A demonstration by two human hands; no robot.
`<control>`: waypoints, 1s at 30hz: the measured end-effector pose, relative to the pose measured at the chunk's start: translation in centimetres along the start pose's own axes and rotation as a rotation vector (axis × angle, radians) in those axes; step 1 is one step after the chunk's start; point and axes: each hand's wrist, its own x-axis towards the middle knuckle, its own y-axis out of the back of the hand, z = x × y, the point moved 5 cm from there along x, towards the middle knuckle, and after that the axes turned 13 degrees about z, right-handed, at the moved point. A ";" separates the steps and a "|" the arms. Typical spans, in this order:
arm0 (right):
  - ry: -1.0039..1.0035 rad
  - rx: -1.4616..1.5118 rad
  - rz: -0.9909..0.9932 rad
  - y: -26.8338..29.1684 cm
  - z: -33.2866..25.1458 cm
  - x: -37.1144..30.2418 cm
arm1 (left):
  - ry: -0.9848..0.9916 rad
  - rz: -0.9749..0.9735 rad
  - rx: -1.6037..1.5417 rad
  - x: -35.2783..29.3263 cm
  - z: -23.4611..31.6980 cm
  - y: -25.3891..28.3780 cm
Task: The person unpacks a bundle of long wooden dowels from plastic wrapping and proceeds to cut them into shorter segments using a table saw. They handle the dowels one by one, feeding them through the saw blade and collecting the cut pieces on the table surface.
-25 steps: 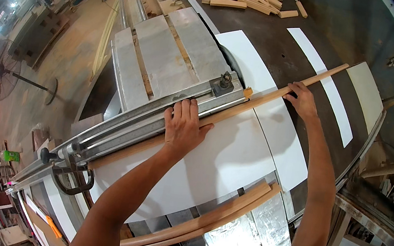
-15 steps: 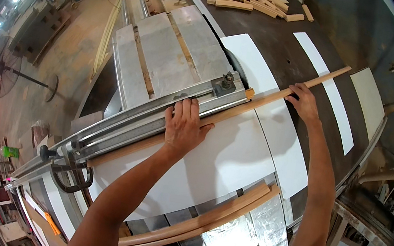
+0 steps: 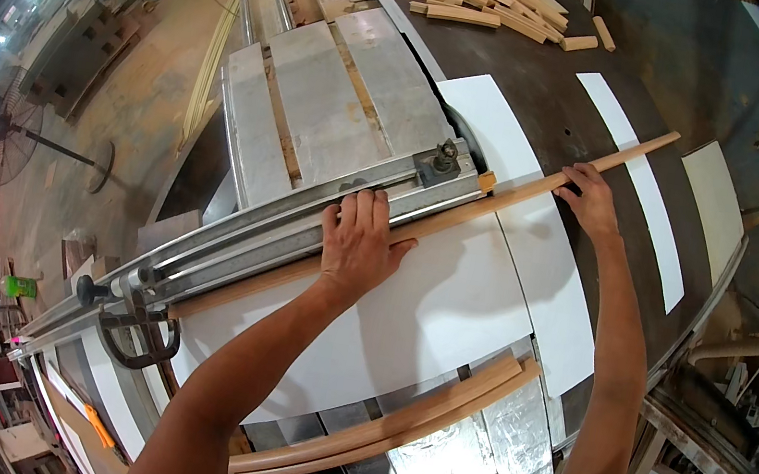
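A long wooden strip [image 3: 460,213] lies along the metal fence [image 3: 231,260] of a sliding saw table, slanting up to the right. My left hand [image 3: 359,246] curls its fingers over the fence, and its thumb presses the near side of the strip, pinching the two together. Farther right, my right hand [image 3: 590,203] grips the same strip between thumb and fingers, over the dark table. A small orange-brown block [image 3: 487,182] sits at the fence's end, beside a black clamp knob [image 3: 445,157]. Any saw blade is hidden from view.
White sheets [image 3: 407,318] lie under the strip. Two curved wooden pieces [image 3: 392,423] rest nearest me. Several short wood offcuts [image 3: 459,14] are heaped on the far dark table [image 3: 535,94]. A C-shaped black handle [image 3: 135,353] sticks out at the fence's left end. A floor fan [image 3: 7,127] stands left.
Relative to the dark table, the fence, the wooden strip and both hands have moved slightly away from me. Both hands keep the same hold. The whole view has shifted a little.
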 end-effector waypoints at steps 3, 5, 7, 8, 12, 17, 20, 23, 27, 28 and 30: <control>-0.012 0.019 -0.009 0.0 0.0 0.0 | -0.005 0.003 -0.001 0.0 0.0 0.0; -0.012 0.015 -0.007 0.0 0.1 0.0 | -0.004 -0.009 -0.006 0.1 0.0 -0.1; -0.013 0.012 -0.003 0.0 0.0 0.0 | -0.004 -0.021 0.006 0.0 0.0 -0.1; -0.014 0.010 -0.001 0.0 0.0 0.0 | -0.005 -0.027 0.012 -0.1 0.0 -0.1; -0.010 -0.001 -0.010 0.1 -0.2 0.0 | 0.004 -0.035 0.005 0.0 0.0 0.0; 0.016 0.000 -0.001 0.0 -0.2 0.1 | 0.002 -0.030 -0.009 0.0 0.0 0.1; 0.038 0.008 0.010 0.0 -0.2 0.2 | 0.004 -0.025 -0.020 0.0 -0.1 0.0; 0.022 0.011 0.003 -0.1 -0.4 0.3 | 0.002 -0.027 -0.011 0.1 0.0 0.0; -0.004 0.036 0.000 -0.2 -0.2 0.4 | 0.007 -0.026 -0.016 0.2 -0.1 0.0; -0.006 0.040 0.001 -0.2 -0.2 0.4 | 0.006 -0.023 -0.014 0.2 -0.1 0.0; -0.002 0.041 0.002 -0.3 -0.2 0.5 | 0.002 -0.015 -0.013 0.3 -0.1 0.0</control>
